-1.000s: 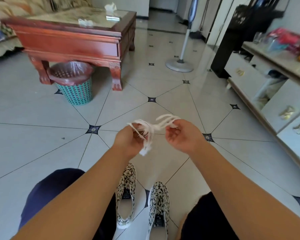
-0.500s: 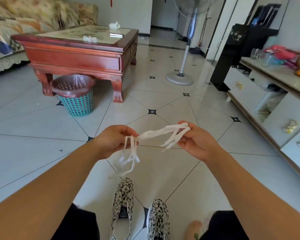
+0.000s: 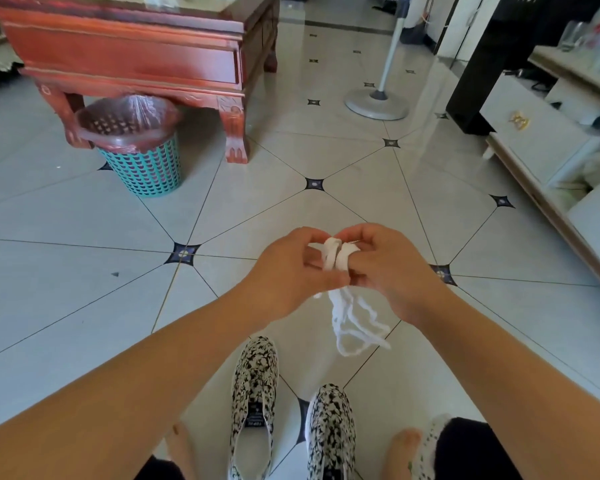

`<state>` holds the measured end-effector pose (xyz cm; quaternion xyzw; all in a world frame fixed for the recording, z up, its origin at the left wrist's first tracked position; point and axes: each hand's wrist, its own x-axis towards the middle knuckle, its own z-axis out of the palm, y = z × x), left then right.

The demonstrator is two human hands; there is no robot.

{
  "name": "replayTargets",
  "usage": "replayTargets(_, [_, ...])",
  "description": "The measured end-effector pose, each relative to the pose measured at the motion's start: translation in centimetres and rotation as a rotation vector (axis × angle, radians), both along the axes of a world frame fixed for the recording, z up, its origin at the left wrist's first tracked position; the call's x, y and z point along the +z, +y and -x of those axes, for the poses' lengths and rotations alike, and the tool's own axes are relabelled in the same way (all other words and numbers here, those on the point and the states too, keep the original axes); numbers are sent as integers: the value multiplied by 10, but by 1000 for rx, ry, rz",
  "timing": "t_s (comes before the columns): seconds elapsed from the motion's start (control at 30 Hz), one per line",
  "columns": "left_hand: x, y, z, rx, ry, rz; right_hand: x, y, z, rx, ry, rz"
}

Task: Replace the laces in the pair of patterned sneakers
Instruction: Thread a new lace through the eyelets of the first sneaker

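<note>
Two black-and-white patterned sneakers stand side by side on the floor tiles below my hands, the left sneaker (image 3: 253,400) and the right sneaker (image 3: 331,434), both without laces. A bundle of white laces (image 3: 343,306) is held between both hands. My left hand (image 3: 288,271) pinches it from the left. My right hand (image 3: 392,268) has the laces wound around its fingers, and loose loops hang below, above the sneakers.
A red wooden coffee table (image 3: 136,53) stands far left with a teal bin (image 3: 139,147) lined with a pink bag under its corner. A fan base (image 3: 376,103) is at the back. A white cabinet (image 3: 548,147) runs along the right. My bare feet flank the sneakers.
My hands have come together from a spread position. The laces, stretched between them before, are now wound on my right fingers with loops hanging. The view tilted downward.
</note>
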<state>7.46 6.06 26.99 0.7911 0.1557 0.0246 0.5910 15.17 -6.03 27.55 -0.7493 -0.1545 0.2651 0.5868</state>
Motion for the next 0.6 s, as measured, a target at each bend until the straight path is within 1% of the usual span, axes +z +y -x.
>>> replayTargets(0.07, [-1,2,-1,21,-6,-49,0,3,1,-2,-28,23])
replayTargets(0.1, [-2,3,1,12,2,-41,0,3,1,1,-39,32])
replayTargets(0.2, [-3,5,6,48,21,52,0,2,4,-1,-49,37])
replayTargets(0.23, [-4,6,7,85,32,95,0,1,5,3,-63,45])
replayTargets(0.3, [-2,8,10,145,63,250,-1,-3,7,11,-94,69])
replayTargets(0.37, [1,9,13,153,86,397,-1,-5,9,9,-31,61])
replayTargets(0.4, [2,9,14,131,91,416,-1,-6,9,22,43,34])
replayTargets(0.5, [2,4,17,64,86,326,2,-8,9,50,248,-91])
replayTargets(0.57, [2,6,18,101,64,285,4,-11,5,22,283,-95])
replayTargets(0.6, [0,9,17,141,56,276,4,-15,2,21,253,-49])
